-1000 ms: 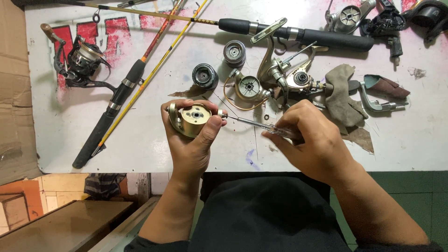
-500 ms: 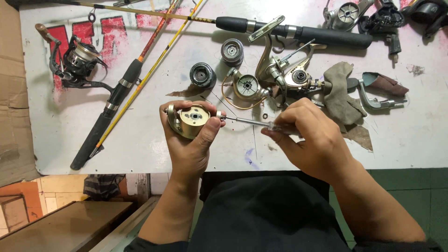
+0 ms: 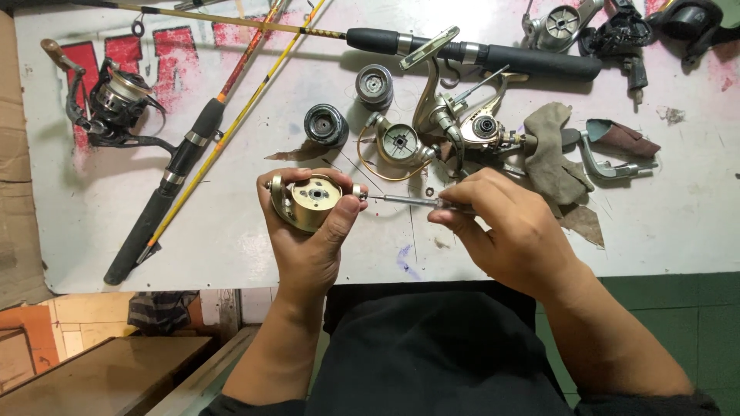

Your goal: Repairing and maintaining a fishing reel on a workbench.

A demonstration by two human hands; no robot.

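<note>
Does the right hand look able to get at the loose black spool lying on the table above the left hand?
Probably not at once: the right hand is busy holding a screwdriver against the gold reel part. The black spool itself lies uncovered on the table.

On the white table (image 3: 678, 231), we find a black spinning reel (image 3: 112, 100) at the far left, resting over red markings. Beside it lies a black-handled rod (image 3: 181, 166) set diagonally, with a thin yellow rod (image 3: 231, 123) running alongside. A second rod with a long black grip (image 3: 493, 55) lies across the top. Near the centre we see two dark spools (image 3: 325, 123) and (image 3: 375, 83), apart from each other, and a partly dismantled silver reel (image 3: 455, 123) with its bail wire looping below. A grey-brown rag (image 3: 551, 154) lies just right of it, next to a detached handle (image 3: 617, 146). More reel parts (image 3: 624, 31) crowd the upper right corner. Cardboard (image 3: 15, 192) borders the left edge.
</note>
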